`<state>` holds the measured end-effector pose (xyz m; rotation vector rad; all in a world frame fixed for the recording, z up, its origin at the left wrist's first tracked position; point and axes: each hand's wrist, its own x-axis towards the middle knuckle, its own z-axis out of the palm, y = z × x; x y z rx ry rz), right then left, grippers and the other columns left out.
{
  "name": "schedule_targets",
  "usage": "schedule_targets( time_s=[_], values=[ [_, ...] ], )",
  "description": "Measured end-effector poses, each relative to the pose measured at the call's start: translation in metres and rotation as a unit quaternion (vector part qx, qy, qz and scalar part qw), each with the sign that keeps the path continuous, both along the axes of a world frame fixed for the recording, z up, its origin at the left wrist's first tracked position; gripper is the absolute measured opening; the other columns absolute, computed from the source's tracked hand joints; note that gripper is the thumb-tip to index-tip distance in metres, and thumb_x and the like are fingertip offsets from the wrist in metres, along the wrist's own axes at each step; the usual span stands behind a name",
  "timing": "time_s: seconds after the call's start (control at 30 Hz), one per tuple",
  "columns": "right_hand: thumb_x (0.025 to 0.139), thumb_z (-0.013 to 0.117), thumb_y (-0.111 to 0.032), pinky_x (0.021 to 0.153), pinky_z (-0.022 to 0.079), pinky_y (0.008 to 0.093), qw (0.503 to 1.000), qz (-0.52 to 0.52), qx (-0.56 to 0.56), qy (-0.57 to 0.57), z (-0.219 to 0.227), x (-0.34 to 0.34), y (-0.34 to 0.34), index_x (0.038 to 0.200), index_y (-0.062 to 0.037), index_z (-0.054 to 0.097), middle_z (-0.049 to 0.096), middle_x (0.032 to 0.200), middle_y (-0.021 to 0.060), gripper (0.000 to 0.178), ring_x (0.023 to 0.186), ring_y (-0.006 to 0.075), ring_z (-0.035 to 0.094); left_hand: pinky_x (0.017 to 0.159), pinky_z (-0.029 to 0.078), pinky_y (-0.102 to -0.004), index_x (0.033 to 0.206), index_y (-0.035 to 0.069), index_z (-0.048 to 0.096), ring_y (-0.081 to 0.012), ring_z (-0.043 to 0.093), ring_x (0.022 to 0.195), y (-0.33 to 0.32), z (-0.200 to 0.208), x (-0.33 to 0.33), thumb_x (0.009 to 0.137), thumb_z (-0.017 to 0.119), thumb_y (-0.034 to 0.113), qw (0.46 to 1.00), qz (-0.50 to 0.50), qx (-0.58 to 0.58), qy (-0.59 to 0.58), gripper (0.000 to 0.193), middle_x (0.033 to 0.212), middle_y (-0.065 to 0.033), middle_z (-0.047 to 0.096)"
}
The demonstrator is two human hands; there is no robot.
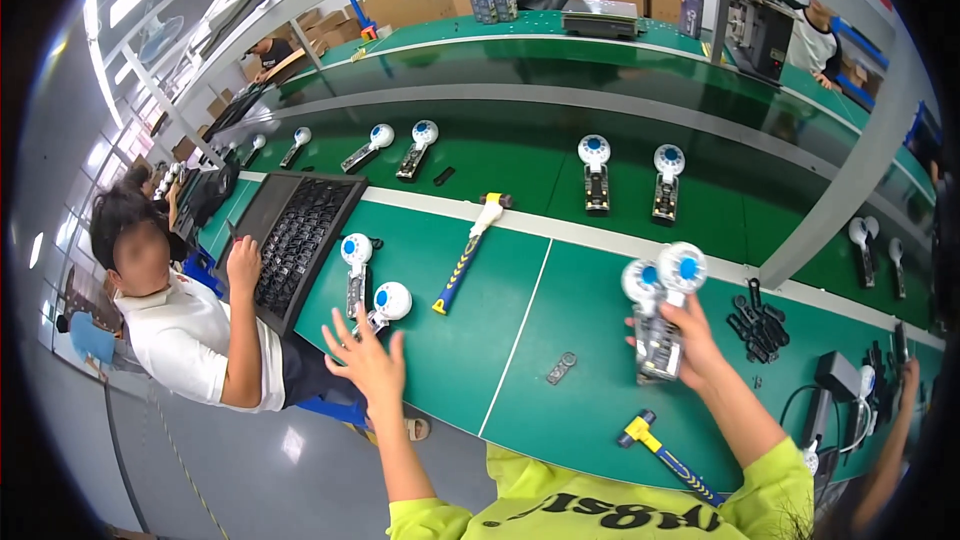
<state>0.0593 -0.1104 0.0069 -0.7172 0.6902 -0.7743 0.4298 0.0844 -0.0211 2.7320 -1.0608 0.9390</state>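
Observation:
My right hand (695, 345) grips two handheld devices side by side, raised over the green table. Each device (658, 340) has a white round head with a blue centre and a dark handle with its inner parts showing. My left hand (368, 370) is open, fingers spread, at the table's front edge. Just beyond its fingers are two more such devices, one lying farther away (355, 265) and one partly behind the fingertips (390, 302). Whether the left fingers touch the nearer one I cannot tell. A small grey button panel (562, 368) lies between my hands.
A mallet (466, 258) lies ahead; a yellow-and-blue hammer (672, 455) is near my right forearm. Black parts (757, 325) are heaped at right. More devices (596, 175) line the green conveyor. At left, a co-worker (200, 330) reaches over a black tray (350, 202).

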Motion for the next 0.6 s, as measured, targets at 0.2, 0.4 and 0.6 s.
schedule_targets(
  time_s=[0.2,0.4,0.6],
  values=[
    [0.094,0.058,-0.016,0.083,0.055,0.0388,0.998,0.063,-0.026,-0.010,-0.038,0.135,-0.013,0.136,-0.0113,0.036,0.060,0.116,0.0096,0.048,0.097,0.0219,0.064,0.105,0.026,-0.0511,0.134,0.011,0.050,-0.0323,0.041,0.128,-0.006,-0.035,0.041,0.083,0.069,0.039,0.977,0.028,-0.074,0.196,0.062,0.135,-0.0129,0.049],
    [0.094,0.061,-0.021,0.087,0.047,0.0317,0.984,0.045,-0.137,0.102,-0.043,0.203,0.004,0.125,-0.0061,0.052,0.060,0.118,0.0066,0.034,0.097,0.0149,0.059,0.104,0.027,-0.0481,0.126,0.009,0.057,-0.0296,0.045,0.125,0.005,-0.034,0.029,0.082,0.069,0.033,0.982,-0.069,-0.167,0.056,0.051,0.131,-0.0122,0.052],
    [0.089,0.067,-0.029,0.093,0.045,0.0371,0.904,0.121,-0.280,0.299,-0.042,0.157,-0.059,0.114,-0.0020,0.061,0.061,0.119,0.0127,0.038,0.107,0.0272,0.059,0.103,0.028,-0.0474,0.110,0.007,0.064,-0.0282,0.047,0.125,-0.039,-0.003,-0.055,0.079,0.066,0.018,0.900,-0.364,-0.140,0.194,0.033,0.124,-0.0091,0.057]
  ],
)
